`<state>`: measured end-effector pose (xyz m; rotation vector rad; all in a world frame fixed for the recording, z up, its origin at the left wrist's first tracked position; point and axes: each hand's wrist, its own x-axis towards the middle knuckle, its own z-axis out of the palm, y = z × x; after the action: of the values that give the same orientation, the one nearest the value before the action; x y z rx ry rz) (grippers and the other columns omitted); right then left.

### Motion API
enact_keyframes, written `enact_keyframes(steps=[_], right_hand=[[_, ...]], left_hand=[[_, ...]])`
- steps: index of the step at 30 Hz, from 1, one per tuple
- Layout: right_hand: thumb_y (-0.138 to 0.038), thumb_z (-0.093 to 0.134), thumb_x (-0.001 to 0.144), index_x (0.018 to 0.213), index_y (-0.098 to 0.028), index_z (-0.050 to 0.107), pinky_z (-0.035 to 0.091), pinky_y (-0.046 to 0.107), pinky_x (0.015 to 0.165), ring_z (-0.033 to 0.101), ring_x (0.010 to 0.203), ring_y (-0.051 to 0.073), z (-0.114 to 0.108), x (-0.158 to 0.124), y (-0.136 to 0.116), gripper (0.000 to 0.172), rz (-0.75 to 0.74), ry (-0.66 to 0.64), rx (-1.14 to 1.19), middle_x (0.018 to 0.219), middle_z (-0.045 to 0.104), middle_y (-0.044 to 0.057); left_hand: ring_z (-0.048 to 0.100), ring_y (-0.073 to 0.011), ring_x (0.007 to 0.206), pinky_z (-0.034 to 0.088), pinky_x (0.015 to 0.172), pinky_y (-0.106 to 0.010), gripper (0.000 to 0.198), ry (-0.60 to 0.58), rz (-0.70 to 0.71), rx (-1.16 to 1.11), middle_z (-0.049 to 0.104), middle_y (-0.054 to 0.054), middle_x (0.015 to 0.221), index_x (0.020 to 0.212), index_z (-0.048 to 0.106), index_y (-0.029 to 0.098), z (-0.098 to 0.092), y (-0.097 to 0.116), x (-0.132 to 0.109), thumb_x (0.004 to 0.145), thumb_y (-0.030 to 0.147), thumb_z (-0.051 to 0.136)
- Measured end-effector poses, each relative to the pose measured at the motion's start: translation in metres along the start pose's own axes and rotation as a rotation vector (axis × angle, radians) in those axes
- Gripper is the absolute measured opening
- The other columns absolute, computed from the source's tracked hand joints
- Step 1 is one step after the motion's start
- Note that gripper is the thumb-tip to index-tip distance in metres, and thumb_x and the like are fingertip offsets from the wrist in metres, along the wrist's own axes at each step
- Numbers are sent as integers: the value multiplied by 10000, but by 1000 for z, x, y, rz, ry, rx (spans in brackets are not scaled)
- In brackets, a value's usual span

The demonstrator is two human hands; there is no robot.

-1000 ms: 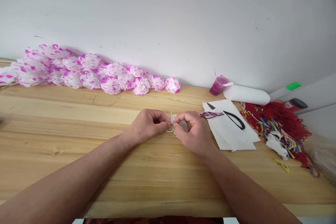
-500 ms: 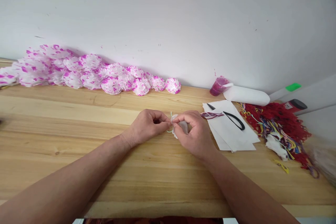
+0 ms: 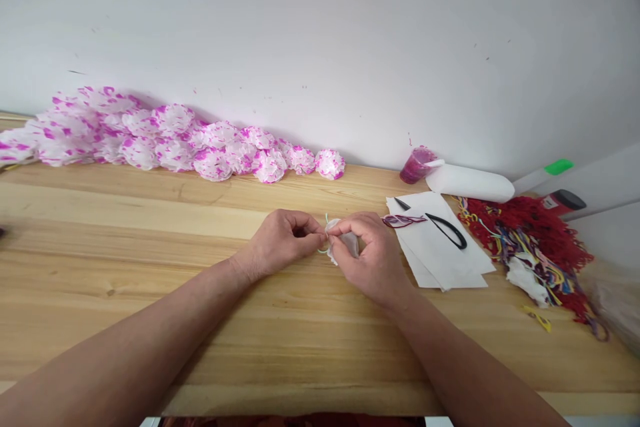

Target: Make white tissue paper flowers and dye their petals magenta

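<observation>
My left hand (image 3: 287, 241) is closed in a pinch, its thumb and forefinger at a thin pale green string (image 3: 323, 251). Facing it, my right hand (image 3: 369, 253) pinches a small piece of white tissue paper (image 3: 351, 244) with thumb and forefinger. The fingertips of both hands meet where string and paper come together; the exact grip there is hidden. One end of the string sticks up beyond the fingers, another curves out below. Both hands are low over the wooden table (image 3: 300, 347).
White-and-magenta paper flowers (image 3: 173, 137) line the wall at left. Right of my hands, white paper sheets (image 3: 425, 257) carry black scissors (image 3: 447, 230) and dark red string. Beyond are a magenta-stained cup (image 3: 416, 165), a white roll (image 3: 470, 181) and a heap of red yarn (image 3: 537, 230).
</observation>
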<state>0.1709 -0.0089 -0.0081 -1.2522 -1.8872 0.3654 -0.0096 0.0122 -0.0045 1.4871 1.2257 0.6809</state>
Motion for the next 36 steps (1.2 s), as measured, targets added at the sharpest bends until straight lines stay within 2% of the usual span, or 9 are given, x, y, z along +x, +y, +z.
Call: enact_keyframes(steps=[13, 19, 28, 36], right_hand=[[-138, 668, 771, 822, -237, 671, 442, 435, 875, 625, 923, 246, -1, -2, -3, 112, -106, 4, -179, 841, 744, 15], [-134, 651, 767, 790, -229, 651, 442, 413, 844, 615, 876, 232, 0, -1, -3, 97, -85, -3, -160, 808, 730, 13], [-108, 600, 731, 732, -235, 617, 452, 399, 812, 609, 838, 229, -4, 1, -4, 129, 49, -22, -86, 767, 699, 18], [-154, 632, 751, 757, -223, 646, 447, 412, 823, 601, 875, 246, -4, 0, -6, 70, 3, -24, -144, 798, 701, 35]], left_hand=[[504, -113, 597, 354, 535, -223, 227, -1, -11, -17, 636, -6, 643, 742, 724, 128, -2, 0, 0, 750, 346, 661], [524, -114, 620, 376, 546, -210, 205, -3, 25, -24, 650, -8, 669, 743, 730, 133, 0, 1, 0, 748, 327, 666], [589, -127, 641, 429, 569, -210, 167, -4, 70, -43, 701, -24, 722, 772, 732, 138, 1, -3, 2, 746, 286, 660], [589, -116, 619, 431, 557, -205, 159, -13, 123, -31, 700, -23, 726, 788, 730, 132, 3, -4, 0, 768, 269, 650]])
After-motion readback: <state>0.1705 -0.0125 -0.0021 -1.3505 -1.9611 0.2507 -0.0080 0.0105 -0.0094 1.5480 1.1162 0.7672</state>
